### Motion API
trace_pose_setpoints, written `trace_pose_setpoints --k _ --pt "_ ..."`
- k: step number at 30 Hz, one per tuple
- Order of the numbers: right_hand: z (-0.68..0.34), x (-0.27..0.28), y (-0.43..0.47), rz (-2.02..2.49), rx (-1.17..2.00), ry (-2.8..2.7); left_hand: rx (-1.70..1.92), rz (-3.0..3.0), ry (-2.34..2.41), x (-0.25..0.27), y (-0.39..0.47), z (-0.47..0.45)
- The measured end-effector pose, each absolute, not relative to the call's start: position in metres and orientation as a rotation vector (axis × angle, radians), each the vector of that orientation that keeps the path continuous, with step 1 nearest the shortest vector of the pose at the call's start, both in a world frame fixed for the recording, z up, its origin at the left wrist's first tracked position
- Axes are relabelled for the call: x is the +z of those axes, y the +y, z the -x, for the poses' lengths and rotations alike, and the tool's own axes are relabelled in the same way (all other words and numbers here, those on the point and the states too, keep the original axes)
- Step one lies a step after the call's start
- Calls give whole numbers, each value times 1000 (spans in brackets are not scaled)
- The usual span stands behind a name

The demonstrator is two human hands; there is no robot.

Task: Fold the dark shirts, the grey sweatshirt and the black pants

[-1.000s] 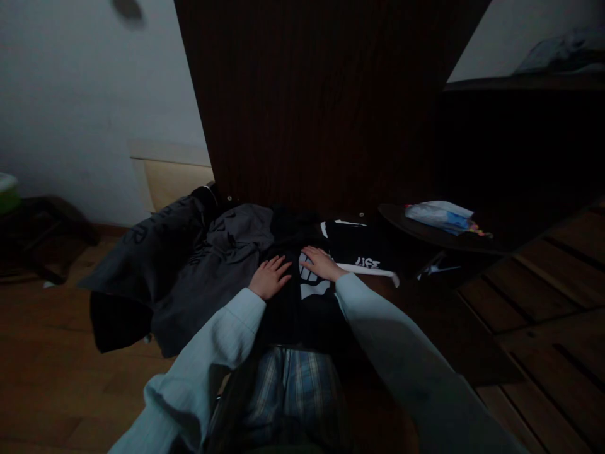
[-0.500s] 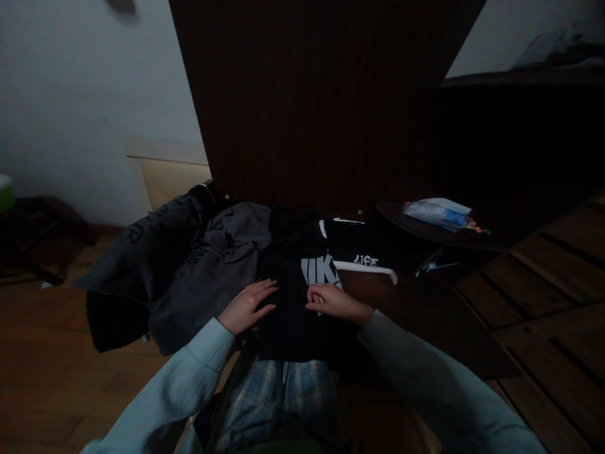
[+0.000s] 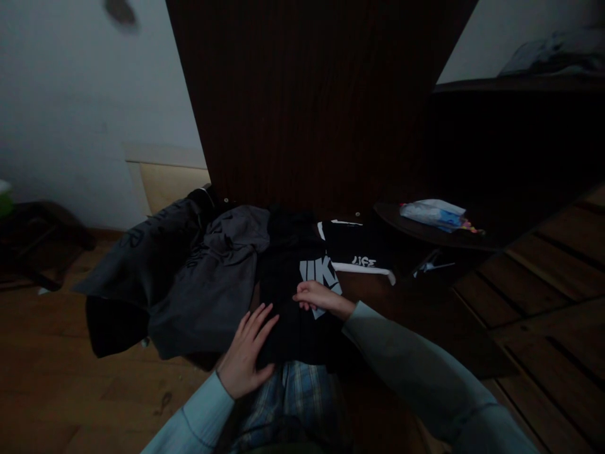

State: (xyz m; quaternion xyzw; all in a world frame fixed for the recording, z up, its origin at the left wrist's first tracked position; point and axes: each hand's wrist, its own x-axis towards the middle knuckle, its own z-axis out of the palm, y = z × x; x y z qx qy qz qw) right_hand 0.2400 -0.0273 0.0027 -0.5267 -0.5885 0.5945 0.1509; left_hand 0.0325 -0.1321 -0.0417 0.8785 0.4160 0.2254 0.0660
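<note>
A black T-shirt [image 3: 283, 277] with large pale grey letters lies folded over the front of the dark wooden surface. My left hand [image 3: 248, 353] is open, its fingers spread along the shirt's lower left edge. Above the print, my right hand [image 3: 314, 296] is closed in a pinch; whether cloth is between the fingertips is too dark to tell. Left of the black shirt lies a crumpled dark grey garment [image 3: 212, 296] with dark lettering. To the right is a folded black garment [image 3: 352, 243] with white trim and white lettering.
A tall dark wooden panel [image 3: 321, 94] rises behind the clothes. On a rounded shelf [image 3: 387, 217] at right rests a blue and white plastic packet [image 3: 435, 214]. A dark stool [image 3: 38, 239] stands at far left on the wooden floor [image 3: 118, 391].
My left hand has slid down toward me, to the black shirt's near edge, with its fingers more spread. My right hand has shifted slightly left, still closed.
</note>
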Motion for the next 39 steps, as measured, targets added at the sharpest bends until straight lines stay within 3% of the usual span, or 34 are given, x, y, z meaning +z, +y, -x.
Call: trace_pose_setpoints --k 8,15,19,22,30,39 --pt "-228 30 -44 1216 1894 -902 1158 -2329 1507 -54 -135 -38" --pt "-241 6 -54 1436 1818 -1100 1197 -2254 1550 -46 -146 -27" --pt "-252 -1 -52 1464 1612 -1570 1044 -2384 1531 -47 -145 -17" --pt "-257 14 -33 1502 1271 -1816 923 -2495 1375 -44 -141 -14" --pt "-246 28 37 1889 523 -2257 636 -2609 1082 9 -95 -58" --pt "-233 11 61 2058 503 -2244 477 -2510 1109 -9 -70 -85"
